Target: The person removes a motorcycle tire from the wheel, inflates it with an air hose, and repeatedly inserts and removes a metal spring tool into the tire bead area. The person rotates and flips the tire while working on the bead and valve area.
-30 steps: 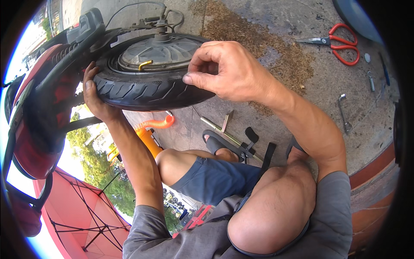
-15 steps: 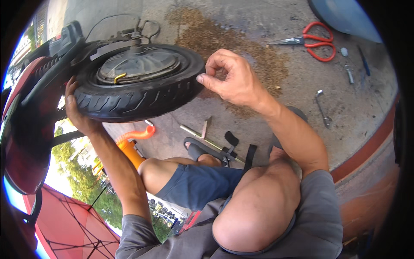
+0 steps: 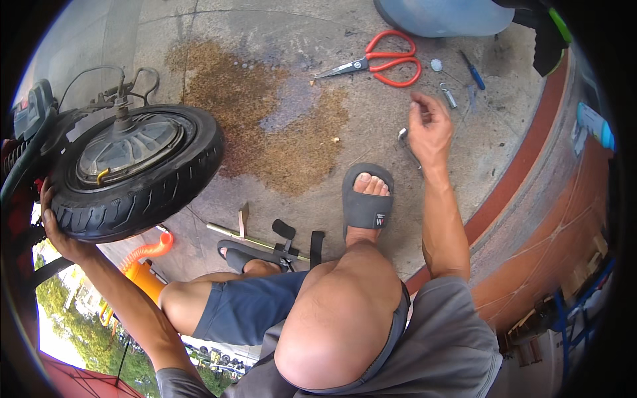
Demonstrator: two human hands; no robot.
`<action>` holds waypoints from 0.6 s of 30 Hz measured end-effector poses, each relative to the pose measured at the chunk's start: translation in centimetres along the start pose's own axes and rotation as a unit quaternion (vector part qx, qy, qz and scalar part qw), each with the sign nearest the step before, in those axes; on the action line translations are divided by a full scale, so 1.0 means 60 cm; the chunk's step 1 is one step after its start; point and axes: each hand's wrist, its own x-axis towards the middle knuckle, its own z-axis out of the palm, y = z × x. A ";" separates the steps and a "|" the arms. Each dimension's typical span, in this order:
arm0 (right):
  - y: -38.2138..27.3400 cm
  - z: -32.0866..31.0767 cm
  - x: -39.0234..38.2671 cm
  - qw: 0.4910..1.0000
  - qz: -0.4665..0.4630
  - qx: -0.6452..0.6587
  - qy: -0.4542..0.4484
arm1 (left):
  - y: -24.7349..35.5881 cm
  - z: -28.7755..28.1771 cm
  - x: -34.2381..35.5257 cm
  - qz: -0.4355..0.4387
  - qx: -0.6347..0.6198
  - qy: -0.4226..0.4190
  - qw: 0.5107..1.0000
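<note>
My left hand [image 3: 63, 232] grips the black tyre [image 3: 139, 205] of a scooter wheel at the left, with a metal hub [image 3: 133, 149] and yellow valve [image 3: 103, 175]. My right hand [image 3: 430, 132] is out at the right over the pavement, fingers loosely curled and apart, nothing visible in them. Close by it lie a metal wrench [image 3: 403, 134], partly hidden by the hand, and a small silver tool [image 3: 448, 96]. Red-handled scissors [image 3: 361, 64], a round silver piece [image 3: 436, 65] and a blue-handled tool [image 3: 475, 74] lie beyond it.
A blue container [image 3: 441, 14] is at the top right. A long metal tool with black straps [image 3: 285, 229] lies by my sandalled feet. An orange pump [image 3: 142, 282] with coiled hose [image 3: 156, 244] stands lower left. A reddish curb [image 3: 504, 265] curves along the right.
My right hand has left the tyre's edge and moved right toward the tools on the pavement. My view has swung right, so the wheel, still held by my left hand, sits farther left and lower.
</note>
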 end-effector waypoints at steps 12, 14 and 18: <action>0.115 -0.109 0.091 0.937 -0.072 -0.341 -0.024 | 0.002 0.007 -0.007 0.045 0.008 -0.006 0.999; 0.077 -0.091 0.074 0.991 -0.035 -0.121 -0.047 | 0.006 0.009 -0.010 0.040 0.018 0.006 0.999; -0.064 -0.018 -0.001 0.965 -0.071 0.206 -0.146 | 0.011 0.014 -0.013 0.023 -0.009 0.019 1.000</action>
